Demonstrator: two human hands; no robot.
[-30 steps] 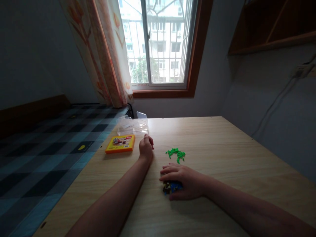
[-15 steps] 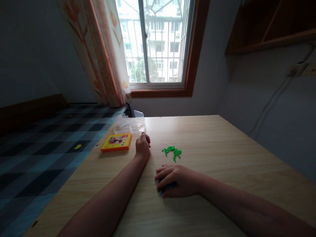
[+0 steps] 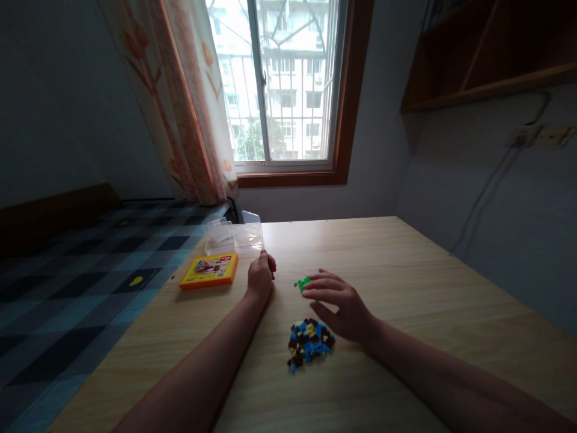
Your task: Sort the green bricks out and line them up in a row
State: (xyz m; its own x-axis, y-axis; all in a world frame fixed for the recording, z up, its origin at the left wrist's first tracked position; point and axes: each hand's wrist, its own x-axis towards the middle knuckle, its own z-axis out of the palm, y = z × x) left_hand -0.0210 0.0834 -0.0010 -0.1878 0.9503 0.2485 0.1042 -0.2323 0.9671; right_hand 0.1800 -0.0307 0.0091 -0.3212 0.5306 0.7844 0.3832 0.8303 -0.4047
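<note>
Near the middle of the table (image 3: 387, 270), green bricks (image 3: 302, 284) are partly covered by the right hand (image 3: 339, 304), its fingers slightly spread. Mixed bricks (image 3: 311, 344) are heaped toward the near edge. Beside the box (image 3: 210, 270) near the left edge, the left hand (image 3: 260, 276) is curled; whether anything is pinched cannot be told.

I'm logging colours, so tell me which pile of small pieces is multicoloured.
The nearer pile, showing blue, dark brown and yellow; the farther pile, partly hidden by the right hand, shows only green.
</note>
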